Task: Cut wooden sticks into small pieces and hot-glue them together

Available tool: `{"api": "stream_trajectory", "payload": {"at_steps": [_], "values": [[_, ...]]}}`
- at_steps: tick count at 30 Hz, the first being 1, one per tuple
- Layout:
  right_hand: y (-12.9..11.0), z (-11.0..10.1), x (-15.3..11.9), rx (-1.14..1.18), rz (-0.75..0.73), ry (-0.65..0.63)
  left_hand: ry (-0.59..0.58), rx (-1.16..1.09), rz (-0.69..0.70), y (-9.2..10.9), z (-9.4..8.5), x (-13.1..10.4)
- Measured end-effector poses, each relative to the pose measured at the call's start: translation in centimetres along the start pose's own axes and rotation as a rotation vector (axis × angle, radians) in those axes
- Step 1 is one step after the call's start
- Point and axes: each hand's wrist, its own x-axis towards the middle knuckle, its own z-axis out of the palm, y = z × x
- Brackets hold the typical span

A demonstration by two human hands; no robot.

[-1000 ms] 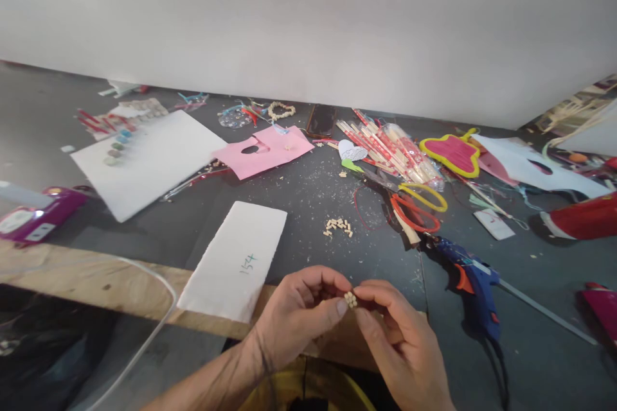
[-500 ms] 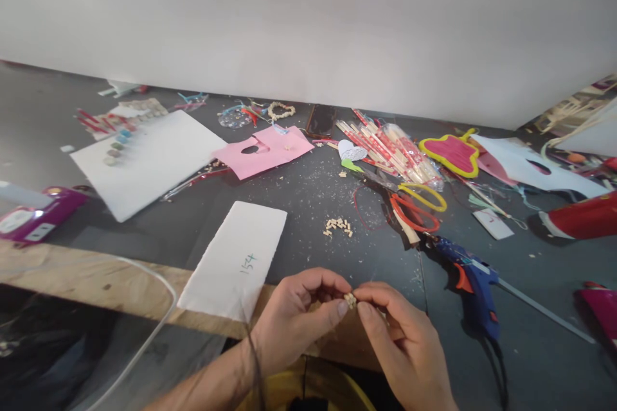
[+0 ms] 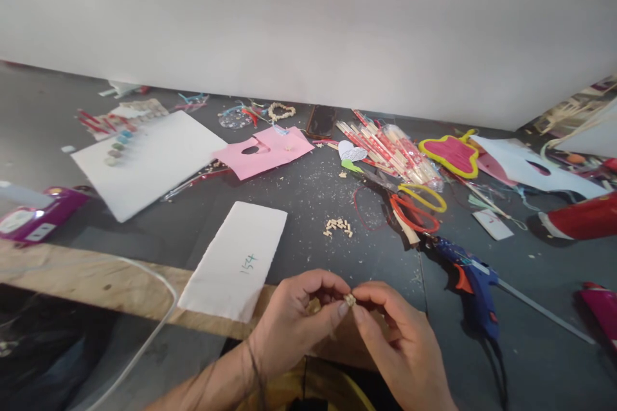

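Between my fingertips is a small cluster of pale wooden bits [image 3: 350,300], held over the table's front edge. My left hand [image 3: 308,314] pinches it from the left with thumb and forefinger. From the other side, the thumb and forefinger of my right hand [image 3: 398,334] close on it too. Just beyond my hands lies a little pile of short cut wooden pieces [image 3: 338,227] on the dark tabletop. Fingers cover part of the cluster, so its full shape is hidden.
A blue glue gun [image 3: 470,282] lies to the right, its cord running toward me. Behind it are scissors [image 3: 419,205] and wrapped chopsticks [image 3: 385,148]. A white card marked 154 [image 3: 236,257] rests left of my hands; pink paper [image 3: 265,151] lies farther back.
My right thumb has shifted slightly left, up against the cluster. My left hand stays almost in place, and the things on the table have not moved.
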Motion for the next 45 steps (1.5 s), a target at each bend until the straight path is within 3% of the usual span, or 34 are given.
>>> {"api": "stream_trajectory", "payload": {"at_steps": [6, 13, 19, 24, 35, 39, 45], "values": [[0.1, 0.3, -0.5, 0.078, 0.081, 0.060, 0.002, 0.023, 0.017, -0.1, 0.0, -0.1], [0.2, 0.4, -0.5, 0.118, 0.122, 0.033, -0.001, -0.011, -0.004, 0.0, 0.1, 0.0], [0.6, 0.0, -0.3, 0.033, -0.038, -0.030, 0.005, -0.060, -0.019, 0.0, 0.0, 0.1], [1.3, -0.2, -0.1, -0.084, -0.207, -0.007, -0.033, -0.150, -0.038, 0.1, -0.2, 0.3], [1.3, -0.2, -0.1, -0.168, -0.296, 0.031, -0.026, -0.250, -0.079, 0.4, -0.1, 0.3], [1.1, -0.5, 0.0, -0.222, -0.343, 0.049, -0.092, -0.225, -0.104, 0.8, -0.3, 0.4], [0.4, -0.3, 0.1, -0.231, -0.350, 0.064, -0.132, -0.433, -0.218, 0.4, -0.1, 0.4]]}}
